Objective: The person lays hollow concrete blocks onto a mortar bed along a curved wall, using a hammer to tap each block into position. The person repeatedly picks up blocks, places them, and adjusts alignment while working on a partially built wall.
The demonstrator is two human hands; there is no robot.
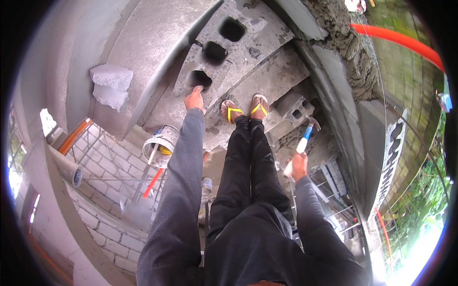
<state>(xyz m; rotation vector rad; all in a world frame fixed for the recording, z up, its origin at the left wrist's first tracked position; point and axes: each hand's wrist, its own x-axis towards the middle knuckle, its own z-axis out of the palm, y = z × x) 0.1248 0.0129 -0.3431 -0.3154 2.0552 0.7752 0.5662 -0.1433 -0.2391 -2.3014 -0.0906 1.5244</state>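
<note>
My left hand (194,100) is partly curled, its fingertips near the lowest of several square holes in a concrete block (256,35); what, if anything, it holds is unclear. My right hand (298,164) grips a claw hammer (304,139) with a blue and white handle, its head pointing forward. My feet, in yellow-strapped flip-flops (231,111), stand on rough concrete between my hands. A smaller hollow block (295,109) sits to the right, beside the hammer head.
A white bucket (148,148) is left of my left forearm. A broken pale chunk (109,83) lies on the left ledge. Metal scaffolding (102,152) shows low left. Grey wall panels and wet mortar (355,66) line the right, with an orange tube (396,38) beyond.
</note>
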